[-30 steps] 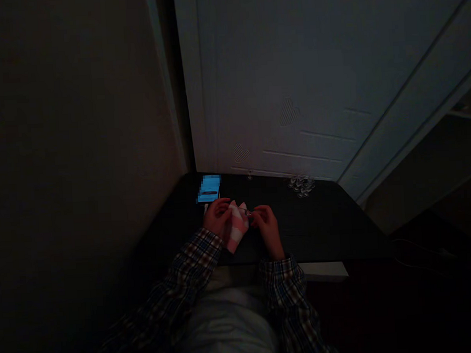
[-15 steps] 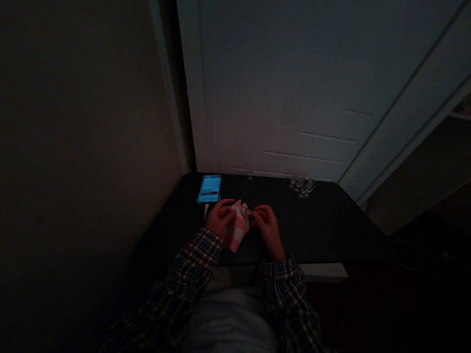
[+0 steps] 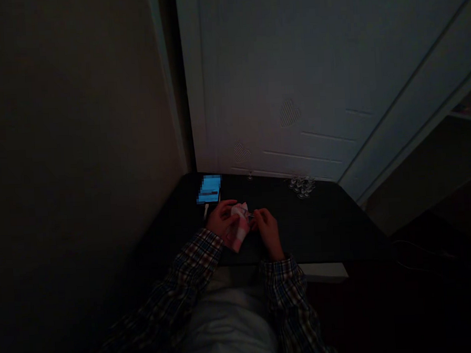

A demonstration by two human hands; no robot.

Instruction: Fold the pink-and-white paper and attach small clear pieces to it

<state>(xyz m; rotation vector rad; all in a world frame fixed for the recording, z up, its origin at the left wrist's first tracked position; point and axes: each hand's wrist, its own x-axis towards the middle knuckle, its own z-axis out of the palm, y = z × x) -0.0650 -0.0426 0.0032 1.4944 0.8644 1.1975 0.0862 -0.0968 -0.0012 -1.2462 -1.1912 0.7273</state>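
Observation:
My left hand (image 3: 222, 218) grips a pink-and-white checked cloth (image 3: 240, 230) over the dark tabletop, its thumb and fingers closed on the cloth's upper left. At the cloth's right side, my right hand (image 3: 266, 228) pinches a small, thin, shiny piece (image 3: 251, 214) with thumb and forefinger. That piece meets the cloth's edge, and the dim light hides what it is. Farther back on the table lies a heap of small clear, shiny pieces (image 3: 302, 185). One similar piece (image 3: 250, 175) stands alone near the back edge.
A lit phone (image 3: 210, 189) with a white cable (image 3: 206, 210) lies at the table's back left. Behind the dark table (image 3: 321, 230) rises a white panel (image 3: 262, 80) with heart reliefs. A wall (image 3: 98, 125) borders the left. Below the front edge a white ledge (image 3: 323, 271) shows.
The cloth has shifted and folded slightly in my left hand. My right hand has moved a little to the right, its fingers more closed at the shiny piece.

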